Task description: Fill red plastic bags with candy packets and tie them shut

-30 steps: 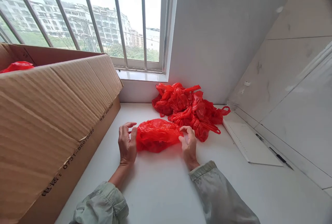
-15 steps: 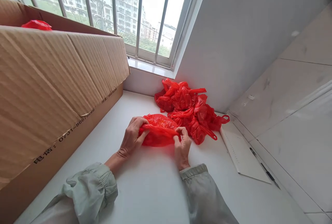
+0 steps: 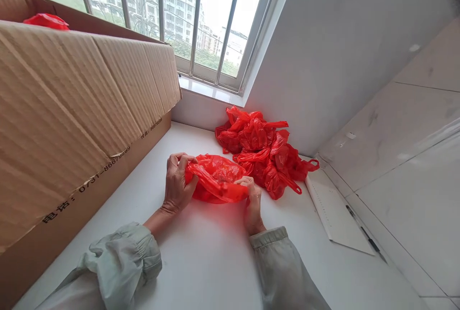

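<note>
A red plastic bag (image 3: 217, 180) lies on the white counter (image 3: 212, 257) in front of me. My left hand (image 3: 177, 183) grips the bag's left end, fingers curled round the plastic. My right hand (image 3: 252, 204) pinches its right end. The bag is stretched between the two hands, with a folded band of plastic running across its near side. Both wrists wear pale green sleeves.
A heap of knotted red plastic bags (image 3: 262, 149) sits behind, against the wall. A big cardboard box (image 3: 72, 109) fills the left side, with something red (image 3: 46, 20) showing above its far rim. A white board (image 3: 334, 212) and a pen (image 3: 366, 235) lie at right. A barred window (image 3: 194, 22) is behind.
My left hand, open beside the bag a second ago, has closed on its left end. Both hands have pulled the plastic into a band across the bag. The view has swung left.
</note>
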Action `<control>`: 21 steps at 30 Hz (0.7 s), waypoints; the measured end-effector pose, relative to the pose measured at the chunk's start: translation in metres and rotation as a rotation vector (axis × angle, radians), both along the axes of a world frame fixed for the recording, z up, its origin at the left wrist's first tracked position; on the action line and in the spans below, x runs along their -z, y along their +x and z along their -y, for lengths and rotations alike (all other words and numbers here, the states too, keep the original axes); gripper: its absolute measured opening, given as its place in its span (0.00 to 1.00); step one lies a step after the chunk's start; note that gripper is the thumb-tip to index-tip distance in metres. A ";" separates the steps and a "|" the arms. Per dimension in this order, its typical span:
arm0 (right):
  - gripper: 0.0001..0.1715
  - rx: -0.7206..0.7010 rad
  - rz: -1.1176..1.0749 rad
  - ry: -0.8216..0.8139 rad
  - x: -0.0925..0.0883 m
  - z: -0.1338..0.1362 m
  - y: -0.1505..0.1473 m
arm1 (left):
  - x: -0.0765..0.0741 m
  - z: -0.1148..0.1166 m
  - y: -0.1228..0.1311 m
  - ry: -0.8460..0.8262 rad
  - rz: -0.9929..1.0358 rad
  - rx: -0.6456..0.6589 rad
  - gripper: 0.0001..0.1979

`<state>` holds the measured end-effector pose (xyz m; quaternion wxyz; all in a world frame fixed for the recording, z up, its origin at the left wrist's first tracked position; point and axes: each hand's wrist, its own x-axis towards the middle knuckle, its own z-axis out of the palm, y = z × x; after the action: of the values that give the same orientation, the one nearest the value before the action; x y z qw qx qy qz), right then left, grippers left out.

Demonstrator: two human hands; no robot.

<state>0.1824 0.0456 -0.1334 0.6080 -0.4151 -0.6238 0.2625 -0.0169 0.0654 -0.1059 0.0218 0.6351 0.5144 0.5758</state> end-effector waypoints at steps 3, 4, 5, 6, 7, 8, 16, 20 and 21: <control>0.39 -0.032 0.016 -0.034 -0.003 0.002 0.000 | -0.001 0.000 0.000 -0.017 0.039 -0.028 0.07; 0.38 -0.023 0.041 -0.038 -0.004 0.002 0.000 | -0.001 0.000 0.000 -0.020 0.058 -0.011 0.06; 0.36 -0.006 0.084 -0.034 -0.006 0.003 -0.001 | -0.001 0.000 0.000 -0.029 0.082 0.009 0.06; 0.32 0.014 0.145 -0.020 -0.008 0.004 -0.002 | -0.002 0.001 0.000 -0.043 0.115 0.027 0.06; 0.28 0.035 0.218 0.005 -0.010 0.005 -0.003 | -0.002 0.002 -0.001 -0.058 0.157 0.042 0.06; 0.23 0.054 0.298 0.034 -0.011 0.006 -0.004 | -0.002 0.002 -0.001 -0.070 0.209 0.054 0.07; 0.08 0.127 0.619 0.032 -0.012 0.005 -0.007 | -0.011 0.003 0.004 -0.281 0.691 0.248 0.14; 0.09 0.115 0.504 0.026 -0.007 -0.002 -0.004 | -0.023 -0.008 0.000 -0.464 1.015 0.315 0.23; 0.10 0.132 0.457 0.016 -0.006 -0.003 -0.003 | -0.026 -0.010 -0.002 -0.494 1.060 0.326 0.25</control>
<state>0.1791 0.0482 -0.1277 0.4702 -0.4989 -0.7186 0.1164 -0.0185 0.0754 -0.0800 0.5095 0.3086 0.4481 0.6666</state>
